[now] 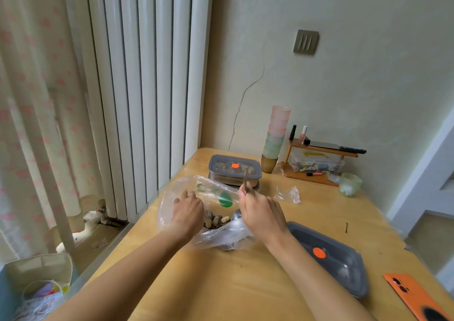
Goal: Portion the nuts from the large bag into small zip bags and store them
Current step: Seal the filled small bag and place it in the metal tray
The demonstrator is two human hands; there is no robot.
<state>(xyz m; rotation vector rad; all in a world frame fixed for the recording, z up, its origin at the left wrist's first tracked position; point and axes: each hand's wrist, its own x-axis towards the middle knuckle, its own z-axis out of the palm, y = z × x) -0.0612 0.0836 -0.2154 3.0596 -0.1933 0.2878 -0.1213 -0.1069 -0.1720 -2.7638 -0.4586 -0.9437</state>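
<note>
Hands number two, both near the middle of the frame over the wooden table (245,284). One large bag (211,190) of clear plastic with green print lies between and under them, and a small heap of nuts (218,220) shows inside it, just right of the left hand (188,209). That hand has its fingers curled into the plastic at the bag's left side and grips it. The right hand (260,212) is clamped on one spoon (245,180), whose brown handle stands up above the knuckles; its metal bowl sits at the bag's right edge, close to the nuts. The hands are apart, with the nuts in the gap between them. One small zip bag (288,194) lies flat and clear to the right of the right hand, near it but not touching. Grey lids with an orange dot number two: one closes the metal box (234,169) just behind the large bag, and the other lid (344,269) lies under the right forearm at lower right. One orange phone (417,296) sits in the lower right corner, and one stack of cups (276,134) stands by the wall, too merged to count.
</note>
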